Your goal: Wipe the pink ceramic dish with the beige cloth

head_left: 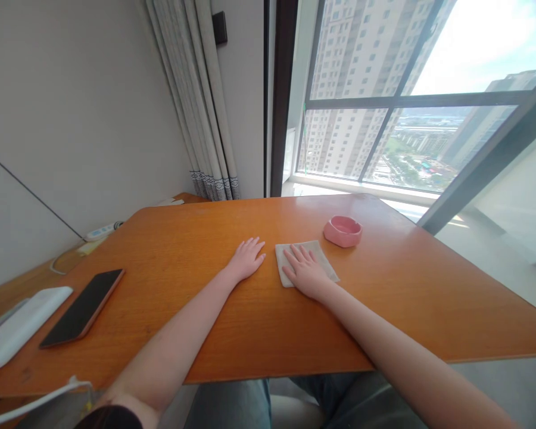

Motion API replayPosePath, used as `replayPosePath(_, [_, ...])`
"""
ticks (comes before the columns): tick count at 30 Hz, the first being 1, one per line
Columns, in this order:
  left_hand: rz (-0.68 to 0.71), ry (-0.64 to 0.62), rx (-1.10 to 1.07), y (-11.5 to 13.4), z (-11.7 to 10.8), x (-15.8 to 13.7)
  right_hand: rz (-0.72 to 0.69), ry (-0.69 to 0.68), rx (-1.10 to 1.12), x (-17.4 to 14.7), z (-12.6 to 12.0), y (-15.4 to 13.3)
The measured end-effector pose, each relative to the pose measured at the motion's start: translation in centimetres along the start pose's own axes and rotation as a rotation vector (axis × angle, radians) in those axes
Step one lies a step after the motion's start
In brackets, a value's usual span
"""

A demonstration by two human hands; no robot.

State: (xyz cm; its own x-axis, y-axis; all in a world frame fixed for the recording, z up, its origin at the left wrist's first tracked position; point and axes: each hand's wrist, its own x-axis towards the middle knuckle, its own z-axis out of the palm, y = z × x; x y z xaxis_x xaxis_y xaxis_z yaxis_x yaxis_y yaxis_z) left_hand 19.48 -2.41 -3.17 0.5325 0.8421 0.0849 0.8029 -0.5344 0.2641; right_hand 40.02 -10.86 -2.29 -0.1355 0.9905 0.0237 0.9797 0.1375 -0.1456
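My right hand (307,272) lies flat on a folded light grey cloth (322,257), fingers spread and pointing away from me. The cloth rests on the orange-brown wooden table (183,238), its near part covered by the palm and wrist. To the left of the cloth, my left hand (246,260) is laid flat on the bare wood, fingers stretched out, holding nothing. A pink faceted bowl (343,231), which looks like an ashtray, stands just beyond the cloth to the right, apart from my right hand.
At the left edge lie a dark phone-like slab (84,307) and a long white device (24,322). A white cable (49,396) crosses the near left corner. Behind are a power strip (102,231), a grey curtain (201,101) and a large window (393,101).
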Motion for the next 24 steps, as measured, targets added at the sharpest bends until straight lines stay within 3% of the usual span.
replayPosePath(8, [-0.014,0.002,-0.024,0.5,-0.2,-0.2,0.005,0.045,-0.002,-7.2,-0.8,11.5])
replayPosePath(13, [-0.021,0.065,-0.064,0.4,0.1,0.0,0.011,0.034,0.168,-7.7,-2.9,14.5])
replayPosePath(16, [0.039,0.183,-0.168,0.5,0.2,0.5,0.048,0.174,0.4,-5.2,-4.0,12.3])
replayPosePath(18, [0.106,0.242,-0.292,0.6,0.2,0.7,0.067,0.361,0.573,-2.4,-3.6,8.6])
replayPosePath(19, [0.123,0.253,-0.357,0.6,0.2,0.8,0.037,0.391,0.667,-0.8,-3.0,6.3])
replayPosePath(22, [0.124,0.212,-0.496,0.4,0.3,0.9,0.019,0.3,0.961,4.0,0.1,-1.2])
replayPosePath(24, [0.134,0.17,-0.533,0.1,0.3,0.9,0.064,0.301,1.013,6.5,2.1,-5.2])
